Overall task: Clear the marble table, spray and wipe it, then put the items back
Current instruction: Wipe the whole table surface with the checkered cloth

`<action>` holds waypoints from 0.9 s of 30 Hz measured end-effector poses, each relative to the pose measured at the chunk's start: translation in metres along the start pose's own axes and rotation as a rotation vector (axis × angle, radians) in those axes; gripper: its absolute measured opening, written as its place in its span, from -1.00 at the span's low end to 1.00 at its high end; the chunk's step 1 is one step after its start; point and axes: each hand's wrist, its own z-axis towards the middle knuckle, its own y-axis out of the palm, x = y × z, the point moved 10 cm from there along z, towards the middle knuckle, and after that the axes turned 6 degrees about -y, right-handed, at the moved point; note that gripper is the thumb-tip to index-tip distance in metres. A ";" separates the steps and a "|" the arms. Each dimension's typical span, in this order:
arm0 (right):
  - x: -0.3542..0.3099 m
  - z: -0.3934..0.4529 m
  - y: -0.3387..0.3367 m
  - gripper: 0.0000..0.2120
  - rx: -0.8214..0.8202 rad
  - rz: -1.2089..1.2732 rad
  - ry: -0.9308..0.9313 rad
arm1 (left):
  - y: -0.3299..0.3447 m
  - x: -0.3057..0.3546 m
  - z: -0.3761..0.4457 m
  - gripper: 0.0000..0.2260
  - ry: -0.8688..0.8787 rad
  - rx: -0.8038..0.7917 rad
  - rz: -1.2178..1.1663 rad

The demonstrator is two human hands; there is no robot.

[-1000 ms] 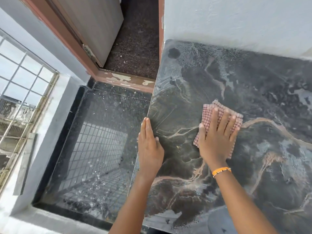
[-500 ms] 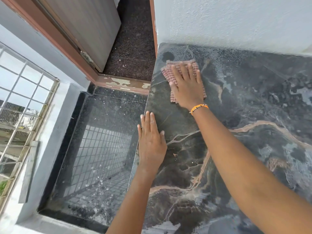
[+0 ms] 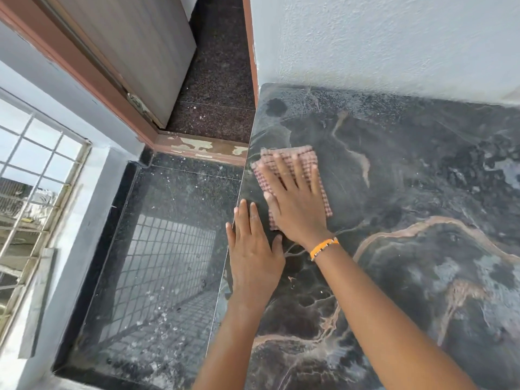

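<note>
— Where the right hand (image 3: 297, 205) lies flat, what is pressed beneath it?

— A checked cloth (image 3: 291, 175) is pinned to the table (image 3: 422, 206) under the palm, with the fingers spread and straight rather than curled; nothing is grasped. The fingertips are blurred. An orange band (image 3: 323, 247) is worn at that wrist.

— And how is the left hand (image 3: 253, 254) placed?

— It is laid flat on the table's left edge, fingers straight and close together, with nothing held. It is seen just beside the right hand, nearer the body, the thumb lying close to the right wrist.

— Where is the cloth found on the slab?

— It is spread near the left edge, towards the far corner but short of it. A dark round mark (image 3: 275, 106) is seen in that corner. The dark marble is veined in tan and marked with pale streaks.

— What is seen around the table?

— A white wall (image 3: 380, 43) is met by its far side. To the left, a dark speckled floor (image 3: 168, 249) is seen below, with a barred window (image 3: 36, 178) reflected in it, and a door (image 3: 135, 49) in a brown frame is seen beyond.
</note>
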 end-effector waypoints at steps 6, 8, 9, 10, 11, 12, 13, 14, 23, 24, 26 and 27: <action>0.016 0.118 -0.015 -0.53 0.007 0.035 -0.047 | 0.001 0.012 0.013 -0.28 0.062 -0.009 0.010; 0.049 0.130 -0.024 -0.51 0.041 0.043 0.030 | 0.003 0.014 0.017 -0.25 0.083 -0.025 0.018; 0.069 0.129 -0.028 -0.50 0.065 0.047 0.089 | 0.004 0.015 0.018 -0.23 0.089 -0.033 0.017; 0.091 0.123 -0.031 -0.49 0.088 0.048 0.160 | 0.005 0.015 0.018 -0.22 0.095 -0.037 0.015; 0.111 0.113 -0.034 -0.48 0.107 0.051 0.238 | 0.005 0.015 0.018 -0.21 0.101 -0.037 0.019; 0.130 0.097 -0.036 -0.48 0.126 0.058 0.319 | 0.005 0.014 0.018 -0.20 0.106 -0.035 0.028; 0.145 0.079 -0.038 -0.47 0.147 0.070 0.400 | 0.006 0.013 0.018 -0.19 0.106 -0.032 0.032; 0.154 0.060 -0.038 -0.47 0.170 0.083 0.475 | 0.005 0.013 0.018 -0.18 0.104 -0.029 0.030; 0.024 0.087 -0.016 -0.46 0.103 0.054 0.092 | 0.006 0.013 0.022 -0.19 0.086 -0.033 0.023; 0.019 0.106 -0.017 -0.47 0.091 0.059 0.072 | 0.006 0.013 0.022 -0.19 0.080 -0.033 0.020; 0.025 0.139 -0.022 -0.48 0.077 0.073 0.095 | 0.005 0.013 0.023 -0.18 0.070 -0.034 0.023; 0.032 0.149 -0.025 -0.48 0.078 0.079 0.123 | 0.005 0.013 0.024 -0.18 0.067 -0.037 0.030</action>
